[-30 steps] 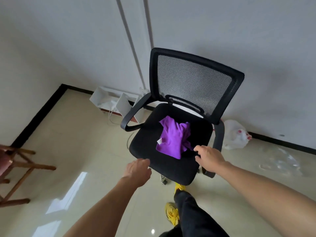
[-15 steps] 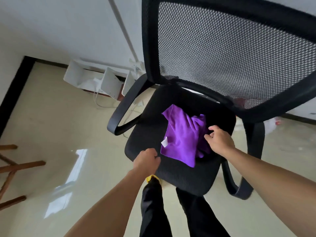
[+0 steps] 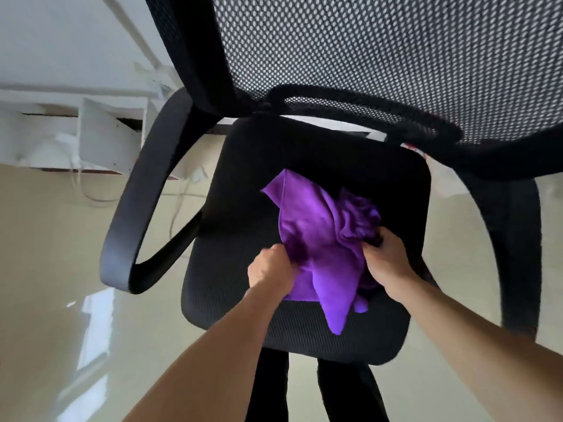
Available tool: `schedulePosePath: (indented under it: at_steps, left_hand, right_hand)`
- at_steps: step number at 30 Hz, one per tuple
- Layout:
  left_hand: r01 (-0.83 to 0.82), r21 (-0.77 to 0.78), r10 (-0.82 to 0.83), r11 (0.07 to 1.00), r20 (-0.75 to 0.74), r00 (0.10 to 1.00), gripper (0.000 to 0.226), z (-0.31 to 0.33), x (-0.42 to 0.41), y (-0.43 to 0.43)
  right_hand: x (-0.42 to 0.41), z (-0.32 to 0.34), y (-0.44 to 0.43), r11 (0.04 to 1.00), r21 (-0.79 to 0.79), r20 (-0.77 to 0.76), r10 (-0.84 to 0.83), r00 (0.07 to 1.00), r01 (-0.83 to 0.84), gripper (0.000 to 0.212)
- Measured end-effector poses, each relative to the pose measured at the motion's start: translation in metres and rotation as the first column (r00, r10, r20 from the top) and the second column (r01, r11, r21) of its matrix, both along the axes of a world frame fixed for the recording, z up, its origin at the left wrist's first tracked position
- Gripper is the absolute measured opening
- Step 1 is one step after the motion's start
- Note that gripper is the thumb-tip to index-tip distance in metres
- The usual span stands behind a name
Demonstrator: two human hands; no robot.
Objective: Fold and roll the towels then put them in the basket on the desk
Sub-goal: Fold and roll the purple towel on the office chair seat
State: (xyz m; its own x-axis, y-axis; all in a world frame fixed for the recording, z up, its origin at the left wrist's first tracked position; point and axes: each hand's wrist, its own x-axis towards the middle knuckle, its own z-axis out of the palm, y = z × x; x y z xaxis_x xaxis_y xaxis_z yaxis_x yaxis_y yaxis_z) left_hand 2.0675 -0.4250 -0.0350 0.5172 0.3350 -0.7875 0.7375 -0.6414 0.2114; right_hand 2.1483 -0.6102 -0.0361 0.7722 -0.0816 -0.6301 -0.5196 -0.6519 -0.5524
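Note:
A crumpled purple towel [image 3: 316, 226] lies on the seat of a black mesh office chair [image 3: 231, 208]. My left hand [image 3: 271, 271] grips the towel's near left edge with its fingers closed in the cloth. On the towel's bunched right side, my right hand [image 3: 385, 258] holds the fabric as well. A pointed corner of the towel hangs toward the seat's front. No basket and no desk are in view.
The chair's mesh backrest [image 3: 380, 56] fills the top of the view, with armrests on the left [image 3: 137, 208] and right [image 3: 515, 239]. White boards [image 3: 100, 141] and a cable lie on the floor by the wall at left. My dark-trousered legs [image 3: 316, 391] stand below the seat.
I have come close to the chair and leaned over it. Both hands went from hovering at the seat's front edge onto the purple towel and closed on it.

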Motion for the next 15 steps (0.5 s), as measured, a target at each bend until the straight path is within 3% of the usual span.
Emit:
schedulePosePath:
  at_steps: [4, 7, 10, 12, 14, 15]
  left_hand:
    - [-0.077, 0.093, 0.073, 0.993, 0.046, 0.996, 0.031, 0.016, -0.012, 0.029]
    - [0.027, 0.204, -0.02, 0.978, -0.035, 0.999, 0.026, 0.03, -0.031, 0.068]
    - [0.252, 0.213, -0.211, 0.944, -0.197, 0.957, 0.03, 0.039, -0.045, 0.089]
    - [0.318, 0.172, -0.265, 0.932, -0.272, 0.925, 0.035, 0.04, -0.049, 0.093]
    - [0.243, 0.116, -0.211, 0.963, -0.235, 0.949, 0.04, 0.041, -0.044, 0.094]
    - [0.153, 0.074, -0.14, 0.985, -0.158, 0.977, 0.04, 0.039, -0.039, 0.092]
  right_hand:
    - [-0.011, 0.035, 0.002, 0.987, -0.108, 0.364, -0.071, 0.929, 0.118, 0.021]
    - [-0.027, 0.057, 0.008, 0.994, -0.098, 0.425, 0.007, 0.905, 0.038, 0.024]
    - [-0.064, 0.06, 0.016, 0.959, -0.202, 0.268, 0.25, 0.93, -0.2, 0.028]
    - [-0.091, 0.055, 0.015, 0.9, -0.21, 0.068, 0.403, 0.913, -0.382, 0.034]
    - [-0.109, 0.049, 0.011, 0.887, -0.066, -0.153, 0.444, 0.883, -0.458, 0.051]
    - [-0.111, 0.048, 0.007, 0.907, 0.021, -0.241, 0.412, 0.879, -0.42, 0.059]
